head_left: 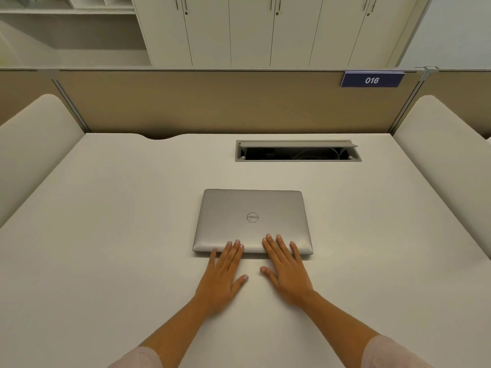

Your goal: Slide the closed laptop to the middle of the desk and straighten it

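Note:
A closed silver laptop (252, 213) with a round logo on its lid lies flat near the middle of the white desk (106, 235), its edges roughly square to the desk. My left hand (223, 277) lies flat with fingers spread, its fingertips resting on the laptop's near edge left of centre. My right hand (285, 269) is also flat and spread, fingertips on the lid's near edge right of centre. Neither hand grips the laptop; both palms rest over the desk in front of it.
An open cable hatch (297, 151) with a raised flap sits in the desk behind the laptop. A beige partition (212, 102) with a blue "016" sign (372, 80) closes the back. White rounded dividers (34, 144) flank both sides. Cabinets stand beyond.

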The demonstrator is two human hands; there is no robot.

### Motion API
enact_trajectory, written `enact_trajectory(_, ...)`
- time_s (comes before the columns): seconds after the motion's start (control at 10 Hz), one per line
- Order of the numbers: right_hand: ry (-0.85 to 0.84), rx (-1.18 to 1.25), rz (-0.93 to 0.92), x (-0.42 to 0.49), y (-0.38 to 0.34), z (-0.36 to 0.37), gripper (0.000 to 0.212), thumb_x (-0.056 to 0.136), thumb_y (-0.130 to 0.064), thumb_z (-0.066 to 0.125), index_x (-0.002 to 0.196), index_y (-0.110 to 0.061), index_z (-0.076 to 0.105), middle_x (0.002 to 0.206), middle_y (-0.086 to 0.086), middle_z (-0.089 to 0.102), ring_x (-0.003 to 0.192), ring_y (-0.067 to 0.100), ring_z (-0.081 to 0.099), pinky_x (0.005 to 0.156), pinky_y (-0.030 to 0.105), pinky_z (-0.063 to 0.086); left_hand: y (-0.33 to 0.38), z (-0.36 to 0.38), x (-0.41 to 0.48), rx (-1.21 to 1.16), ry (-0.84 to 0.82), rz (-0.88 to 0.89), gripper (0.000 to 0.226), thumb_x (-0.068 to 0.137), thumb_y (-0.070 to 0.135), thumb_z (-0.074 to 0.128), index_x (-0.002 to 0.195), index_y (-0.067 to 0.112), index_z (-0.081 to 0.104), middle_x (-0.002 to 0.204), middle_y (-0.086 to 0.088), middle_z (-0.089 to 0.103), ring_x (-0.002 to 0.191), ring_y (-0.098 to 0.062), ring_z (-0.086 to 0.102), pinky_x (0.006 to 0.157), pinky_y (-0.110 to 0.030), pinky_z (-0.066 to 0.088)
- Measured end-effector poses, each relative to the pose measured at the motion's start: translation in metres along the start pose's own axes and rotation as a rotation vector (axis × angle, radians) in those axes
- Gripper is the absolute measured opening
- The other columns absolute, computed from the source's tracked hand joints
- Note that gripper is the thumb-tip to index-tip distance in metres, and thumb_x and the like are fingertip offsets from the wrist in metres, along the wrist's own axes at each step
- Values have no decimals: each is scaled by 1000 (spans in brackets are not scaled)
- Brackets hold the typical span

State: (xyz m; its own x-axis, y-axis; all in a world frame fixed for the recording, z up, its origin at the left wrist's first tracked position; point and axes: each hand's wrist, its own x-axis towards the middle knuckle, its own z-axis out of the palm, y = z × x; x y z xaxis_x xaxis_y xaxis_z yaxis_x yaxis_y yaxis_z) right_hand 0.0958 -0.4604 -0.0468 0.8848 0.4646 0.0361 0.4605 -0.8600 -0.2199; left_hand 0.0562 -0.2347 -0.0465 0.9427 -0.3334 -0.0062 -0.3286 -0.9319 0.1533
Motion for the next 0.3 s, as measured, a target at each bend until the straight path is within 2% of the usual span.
enact_trajectory(0.2, -32, 70, -116, -36, -14, -3, 72, 99, -59, 26, 155, -20, 1, 163, -7, -4, 149, 10, -12, 120, 36, -4, 23, 18, -31, 0, -30, 113, 60, 104, 46, 21, 156, 17, 9, 163, 3, 7, 149, -14, 2, 116, -44, 5)
enact_trajectory(0.3, -101, 122, -173, -48, -24, -5, 72, 99, -61, 22, 155, -21, 3, 163, -7, -4, 148, 8, -13, 119, 33, -5, 31, 21, -38, -59, -28, 67, 60, 104, 48, 21, 156, 21, 8, 163, 8, 5, 149, -11, -1, 116, -43, 2)
